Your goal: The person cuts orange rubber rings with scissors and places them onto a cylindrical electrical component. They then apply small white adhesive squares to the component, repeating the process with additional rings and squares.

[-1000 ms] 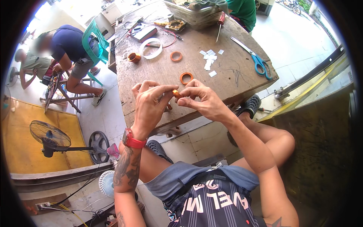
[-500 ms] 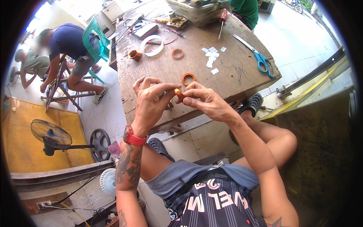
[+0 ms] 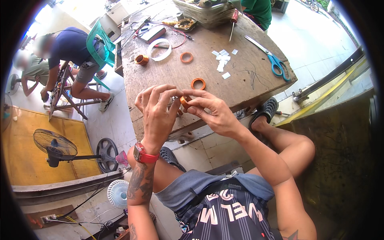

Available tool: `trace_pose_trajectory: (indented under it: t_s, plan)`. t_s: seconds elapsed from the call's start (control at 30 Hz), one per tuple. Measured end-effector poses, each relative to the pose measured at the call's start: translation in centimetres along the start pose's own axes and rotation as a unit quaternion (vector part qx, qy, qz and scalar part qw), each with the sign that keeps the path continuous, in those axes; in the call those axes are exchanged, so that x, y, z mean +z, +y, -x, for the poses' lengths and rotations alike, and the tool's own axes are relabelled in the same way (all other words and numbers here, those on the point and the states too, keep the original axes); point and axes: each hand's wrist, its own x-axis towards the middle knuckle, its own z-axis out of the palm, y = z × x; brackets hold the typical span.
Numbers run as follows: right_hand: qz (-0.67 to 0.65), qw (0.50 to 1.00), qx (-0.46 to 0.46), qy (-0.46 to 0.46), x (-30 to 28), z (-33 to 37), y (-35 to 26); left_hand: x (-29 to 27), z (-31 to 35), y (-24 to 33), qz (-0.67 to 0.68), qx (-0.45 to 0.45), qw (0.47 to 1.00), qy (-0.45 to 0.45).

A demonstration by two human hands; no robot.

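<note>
Between my two hands, just above the near edge of the wooden table (image 3: 160,76), is a small ring-shaped copper wire coil (image 3: 185,102). My right hand (image 3: 214,114) pinches it between thumb and fingers. My left hand (image 3: 157,110) has its thumb and fingertips closed on the coil's left side, with the other fingers curled above. Part of the coil is hidden behind my fingers. Right beyond my hands an orange copper coil ring (image 3: 198,83) lies on the table. Farther off are another thin coil ring (image 3: 186,57) and a taller copper coil (image 3: 141,60).
A white ring-shaped strip (image 3: 159,49), small white paper pieces (image 3: 222,60), blue-handled scissors (image 3: 276,66) and a red-handled screwdriver (image 3: 233,22) lie on the table. A clear bin (image 3: 206,16) stands at its far side. Another person (image 3: 74,44) works at left, near a standing fan (image 3: 55,145).
Both hands have shifted slightly left with the coil, which is now turned to a different angle. My left wrist has rotated, showing more of the watch face.
</note>
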Motion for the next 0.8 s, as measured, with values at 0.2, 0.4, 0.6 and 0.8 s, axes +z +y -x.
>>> trace_pose_trajectory:
  t_s: [0.2,0.4,0.6,0.8]
  plan:
    - [0.074,0.996,-0.045,0.031,0.6,-0.1,-0.3,-0.2,-0.2,-0.3,0.014,-0.013,0.999,-0.041]
    - [0.143,0.987,-0.064,0.038,0.0,-0.2,0.9,-1.6,1.1,-2.0,0.108,-0.085,0.99,0.019]
    - [0.346,0.93,-0.121,0.018,0.6,-0.1,2.9,-1.5,3.8,-4.5,0.167,-0.153,0.97,-0.089]
    - [0.397,0.905,-0.145,0.038,0.6,0.2,3.3,-0.5,4.2,-5.1,0.162,-0.11,0.97,-0.146]
